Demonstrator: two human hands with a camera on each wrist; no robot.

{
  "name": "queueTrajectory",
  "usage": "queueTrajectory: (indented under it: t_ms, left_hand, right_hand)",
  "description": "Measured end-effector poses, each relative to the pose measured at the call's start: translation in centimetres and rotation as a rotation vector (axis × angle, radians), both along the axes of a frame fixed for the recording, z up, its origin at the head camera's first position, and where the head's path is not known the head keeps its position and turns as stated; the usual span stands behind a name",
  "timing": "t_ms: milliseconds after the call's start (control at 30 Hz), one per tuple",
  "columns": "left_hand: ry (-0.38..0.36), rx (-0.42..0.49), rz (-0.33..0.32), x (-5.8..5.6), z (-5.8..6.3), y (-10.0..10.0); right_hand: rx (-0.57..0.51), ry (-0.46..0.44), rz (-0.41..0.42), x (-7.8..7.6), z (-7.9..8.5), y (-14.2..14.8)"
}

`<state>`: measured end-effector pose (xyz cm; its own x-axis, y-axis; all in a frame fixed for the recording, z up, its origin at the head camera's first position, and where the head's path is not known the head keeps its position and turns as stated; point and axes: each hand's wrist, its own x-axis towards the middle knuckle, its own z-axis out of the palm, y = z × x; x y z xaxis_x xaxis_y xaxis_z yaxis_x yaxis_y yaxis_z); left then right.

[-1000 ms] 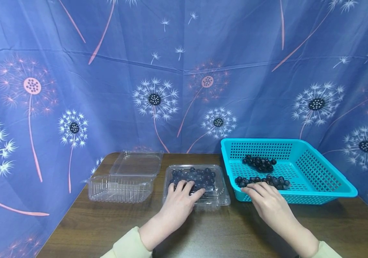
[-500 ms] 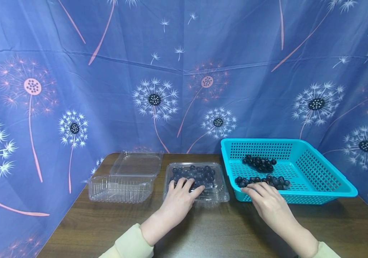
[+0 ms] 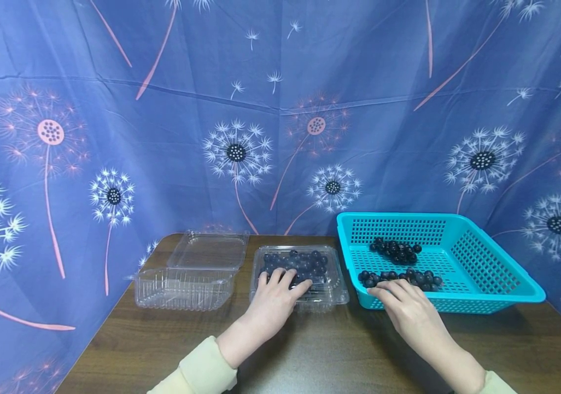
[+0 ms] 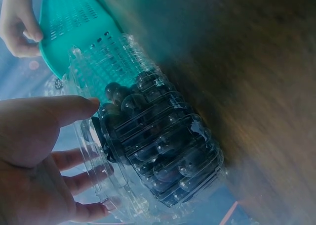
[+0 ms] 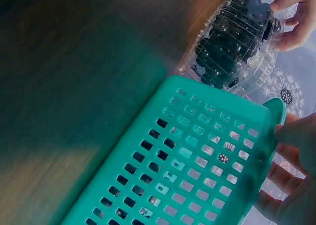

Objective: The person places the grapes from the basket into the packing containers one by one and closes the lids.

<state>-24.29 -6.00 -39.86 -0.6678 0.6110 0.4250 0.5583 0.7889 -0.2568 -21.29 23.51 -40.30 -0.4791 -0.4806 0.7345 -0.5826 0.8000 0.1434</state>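
My left hand lies over a clear plastic clamshell box filled with dark grapes. Its spread fingers rest on the lid, the thumb near the front edge, as the left wrist view shows. At the near left corner of a turquoise basket, my right hand holds the rim, thumb on the outer side and fingers reaching over; its fingertips are partly hidden. Two bunches of dark grapes lie inside: a rear bunch and a front bunch close to the right hand.
A second clear box stands at the left with its lid folded back. Brown wooden table lies under everything. Behind it hangs a blue cloth with dandelion prints, close to the table's back edge.
The grape-filled box has slid slightly away from me, toward the cloth, under my left hand. My right hand and the basket stay where they were.
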Motion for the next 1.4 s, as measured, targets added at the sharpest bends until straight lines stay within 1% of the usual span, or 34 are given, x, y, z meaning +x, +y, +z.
queueTrajectory:
  t_ms: [100, 233, 433, 700, 967, 1167, 1400]
  left_hand:
    - [0.011, 0.007, -0.004, -0.3, 0.0, 0.0]
    - [0.008, 0.012, -0.004, -0.7, 0.0, 0.1]
    - [-0.025, 0.014, -0.002, -1.2, 0.2, 0.0]
    - [-0.042, 0.013, -0.015, -1.7, 0.3, -0.1]
    - [-0.077, 0.013, -0.024, -2.6, 0.4, 0.0]
    - [-0.079, -0.004, -0.005, -3.2, 0.5, 0.2]
    - [-0.065, -0.003, 0.01, -4.0, 0.4, 0.4]
  right_hand:
    - [-0.009, 0.007, 0.006, 0.0, 0.0, 0.0]
    - [-0.02, 0.015, 0.012, -0.1, 0.0, 0.0]
    - [-0.022, 0.008, 0.007, -0.2, -0.1, 0.0]
    - [-0.019, -0.042, 0.005, -0.1, 0.1, 0.0]
    - [-0.02, -0.046, 0.004, -0.1, 0.2, -0.1]
    - [-0.014, -0.04, 0.003, 0.0, 0.3, -0.2]
    - [-0.015, -0.021, 0.02, 0.0, 0.4, -0.4]
